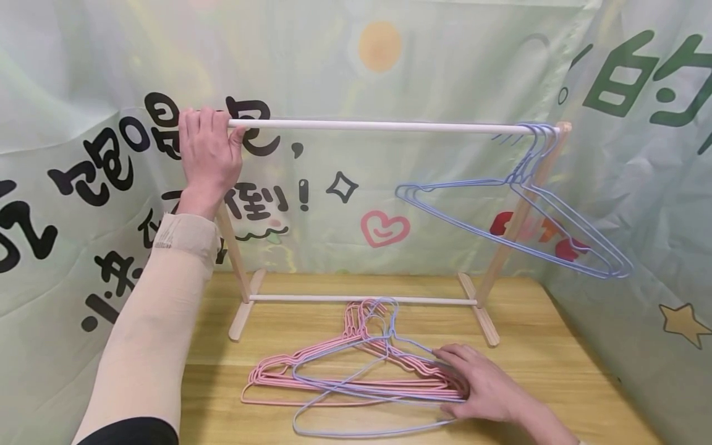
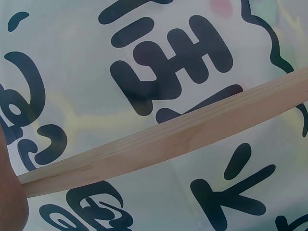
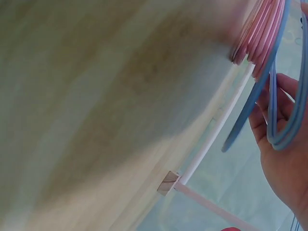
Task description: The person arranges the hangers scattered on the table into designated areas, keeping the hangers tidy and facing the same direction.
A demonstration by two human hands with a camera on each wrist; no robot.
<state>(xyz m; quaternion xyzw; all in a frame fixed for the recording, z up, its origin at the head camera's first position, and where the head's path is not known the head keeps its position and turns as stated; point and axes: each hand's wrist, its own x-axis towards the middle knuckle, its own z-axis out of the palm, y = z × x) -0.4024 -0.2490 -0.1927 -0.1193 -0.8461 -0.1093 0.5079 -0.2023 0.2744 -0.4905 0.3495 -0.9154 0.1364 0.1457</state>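
Note:
A wooden rack has a white top rod (image 1: 367,126), and my left hand (image 1: 210,148) grips that rod at its left end. In the left wrist view, the rack's wooden post (image 2: 163,134) runs slantwise beside a sliver of the hand. On the table lies a pile of pink hangers (image 1: 334,343) with blue hangers (image 1: 311,426) over them. My right hand (image 1: 489,386) holds the right ends of blue hangers, its fingers curved round them. In the right wrist view the fingers sit behind the blue loops (image 3: 288,132), next to the pink hangers (image 3: 262,33).
Several blue hangers (image 1: 512,247) hang together at the rod's right end, near the right post (image 1: 503,247). A lower white rod (image 1: 311,298) joins the wooden feet (image 1: 479,309) on the wood-grain table (image 1: 545,334). A printed cloth (image 1: 334,74) stands behind and at the sides.

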